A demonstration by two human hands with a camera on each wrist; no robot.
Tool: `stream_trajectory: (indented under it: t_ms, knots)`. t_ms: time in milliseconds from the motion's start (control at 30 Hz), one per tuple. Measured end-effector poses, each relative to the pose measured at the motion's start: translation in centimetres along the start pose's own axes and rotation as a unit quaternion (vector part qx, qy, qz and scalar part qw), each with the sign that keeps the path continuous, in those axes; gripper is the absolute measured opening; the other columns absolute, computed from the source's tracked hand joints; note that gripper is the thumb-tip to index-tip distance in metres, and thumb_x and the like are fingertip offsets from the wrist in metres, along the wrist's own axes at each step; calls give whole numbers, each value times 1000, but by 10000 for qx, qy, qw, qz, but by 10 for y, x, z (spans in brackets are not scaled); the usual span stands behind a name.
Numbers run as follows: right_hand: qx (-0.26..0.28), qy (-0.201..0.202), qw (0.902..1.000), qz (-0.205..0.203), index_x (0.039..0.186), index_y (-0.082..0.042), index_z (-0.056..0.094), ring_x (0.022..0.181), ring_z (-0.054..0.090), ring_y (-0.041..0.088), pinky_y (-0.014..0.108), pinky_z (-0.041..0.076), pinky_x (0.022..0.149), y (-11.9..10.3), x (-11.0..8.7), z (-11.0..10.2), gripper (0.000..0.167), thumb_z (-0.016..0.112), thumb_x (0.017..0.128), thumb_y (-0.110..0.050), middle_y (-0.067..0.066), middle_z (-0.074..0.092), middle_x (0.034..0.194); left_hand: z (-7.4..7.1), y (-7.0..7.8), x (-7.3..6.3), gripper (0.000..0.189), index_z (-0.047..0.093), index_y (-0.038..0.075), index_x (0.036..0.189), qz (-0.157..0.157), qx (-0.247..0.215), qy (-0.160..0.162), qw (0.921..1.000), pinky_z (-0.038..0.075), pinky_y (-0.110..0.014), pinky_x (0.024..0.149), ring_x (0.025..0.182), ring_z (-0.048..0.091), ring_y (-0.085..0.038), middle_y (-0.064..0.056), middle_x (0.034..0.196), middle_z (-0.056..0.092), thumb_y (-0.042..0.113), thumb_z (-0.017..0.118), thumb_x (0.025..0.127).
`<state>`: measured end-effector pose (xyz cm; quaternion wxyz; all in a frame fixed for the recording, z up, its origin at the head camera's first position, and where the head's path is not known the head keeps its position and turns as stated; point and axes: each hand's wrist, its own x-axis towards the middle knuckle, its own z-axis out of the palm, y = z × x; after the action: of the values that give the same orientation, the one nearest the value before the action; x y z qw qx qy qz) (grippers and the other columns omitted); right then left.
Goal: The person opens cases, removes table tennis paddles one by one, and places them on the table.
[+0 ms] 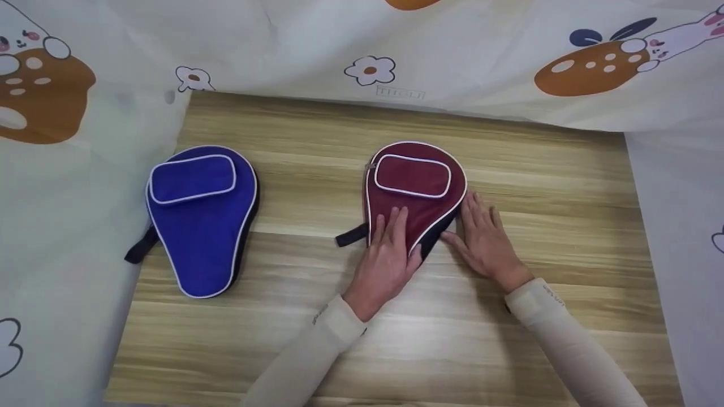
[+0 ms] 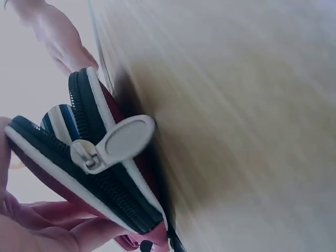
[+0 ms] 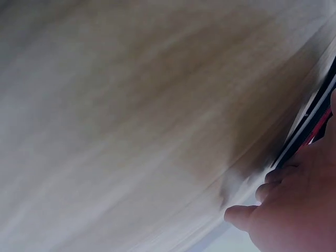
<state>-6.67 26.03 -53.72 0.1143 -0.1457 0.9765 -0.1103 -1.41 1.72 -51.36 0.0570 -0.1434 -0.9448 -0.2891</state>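
Observation:
A dark red table tennis bat case (image 1: 421,220) with white piping lies on the wooden table, its rounded end away from me. My left hand (image 1: 387,263) rests on its narrower part, with fairly straight fingers on top and the thumb at the right edge. In the left wrist view, the zipped end stands partly apart around a silver zip pull (image 2: 123,142), and a striped handle (image 2: 62,123) shows in the gap. My right hand (image 1: 486,243) lies at the case's right side, fingertips by its edge; the right wrist view shows this hand (image 3: 296,205) beside the dark edge.
A blue case (image 1: 198,237) of the same shape lies to the left, its black strap (image 1: 141,246) reaching past the table's left edge. White cloth (image 1: 294,51) with printed bunnies and flowers hangs behind the wooden table (image 1: 305,350) and along its sides.

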Motion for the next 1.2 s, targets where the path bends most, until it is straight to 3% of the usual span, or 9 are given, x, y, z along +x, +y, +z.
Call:
stream_trajectory:
  t_ms: [133,267,400,467,567,633,800,1033,1200]
  knots:
    - [30,-82,10000,33,164,-2,6,160,8,39,64,9,127,2,1,1,89,43,104,-57,19,8,172,-5,-2,-4,55,37,-1,153,202,-23,484,9986,54,-44,104,133,60,-37,-22,149,56,22,50,105]
    - [17,-139,9999,64,164,-2,5,161,7,38,65,8,127,4,1,2,90,40,104,-60,18,9,173,-13,-6,-8,55,36,1,155,40,-215,825,9964,60,-42,92,127,66,-32,-20,145,60,18,53,104]
    - [83,-147,9998,120,164,-4,2,161,5,38,65,8,126,5,1,1,93,37,103,-64,18,7,173,-19,-11,-11,64,28,5,160,-137,-442,1063,9933,64,-38,76,108,74,-28,-21,134,67,15,56,103]
    - [136,-139,9997,150,164,-4,0,161,4,38,66,8,126,4,1,-1,94,36,103,-65,18,6,173,-21,-14,-13,67,23,6,161,-180,-684,1158,9908,62,-34,65,88,75,-25,-22,126,69,11,55,102]
    - [220,-80,9996,135,164,-5,0,161,3,38,66,7,126,3,1,-6,94,37,102,-65,17,3,173,-25,-18,-14,69,18,7,163,-278,-1123,1267,9852,60,-32,65,80,71,-23,-21,144,59,6,51,103]
    - [274,-23,9996,90,164,-5,1,161,3,38,66,7,126,1,2,-9,94,38,102,-64,16,2,174,-28,-21,-15,69,15,7,163,-355,-1461,1367,9791,61,-33,74,88,70,-23,-19,153,51,3,48,103]
    - [325,118,9994,29,164,-5,2,161,4,38,67,9,126,-5,6,-16,95,40,102,-64,14,1,174,-36,-28,-17,71,6,10,165,-597,-2146,1425,9644,47,-40,112,140,51,-24,-12,169,28,0,40,103]
    - [324,124,9992,-182,164,-6,-1,161,3,37,66,8,126,-17,20,-12,96,40,101,-65,14,2,174,-43,-37,-19,70,5,7,165,-803,-2216,1622,9582,31,-41,124,154,33,-25,-13,173,16,-4,38,104]
    - [235,78,9994,-225,164,-3,1,161,3,37,65,9,127,-23,29,-9,98,42,101,-65,16,1,174,-46,-45,-19,69,9,4,164,-820,-2276,1896,9516,19,-30,128,158,24,-24,-13,172,16,-8,37,102]
